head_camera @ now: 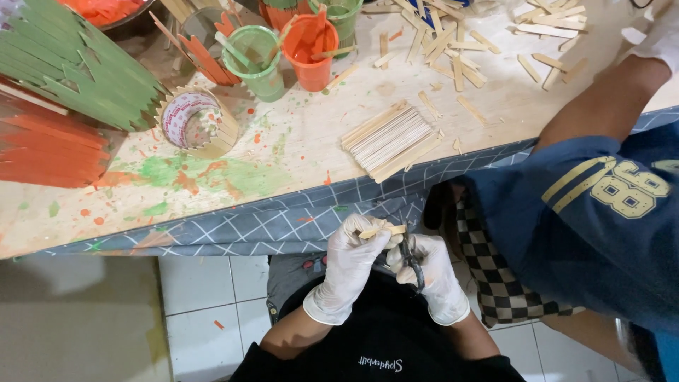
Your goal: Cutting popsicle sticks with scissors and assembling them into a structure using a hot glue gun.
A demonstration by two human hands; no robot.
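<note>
- L hand (351,258), white glove, grip pinched narrow on a plain wooden stick (382,230); the stick is held about level, below the edge of the surface (297,141), over the person's lap.
- R hand (431,272), also gloved, grip wrapped round dark cutters (413,263); blades point up toward the stick's R end. Can't tell if the blades touch the wood.
- Judgement on progress: this stick looks mid-trim, one end looks cut at an angle, though too small to be sure.
- Done so far, as things lie: a neat stack of plain sticks (391,140) sits near the surface's front edge, just above the hands; green painted sticks (78,67) and orange painted sticks (46,145) lie fanned at far L.
- A tape roll ringed w/ upright plain sticks (196,122) stands next to the green fan; ring looks complete, unpainted.
- Left, prob.: loose sticks (460,49) scattered at top R, unsorted, many w/ angled ends; stack not painted yet.
- Green cup (259,60) and orange cup (310,49) w/ sticks in them stand at top centre; paint smears on the surface below them.
- Another person in a blue shirt (601,219) stands at R, arm reaching over the surface; their gloved hand (661,35) is at the top R corner, well apart from the cutting hands.
</note>
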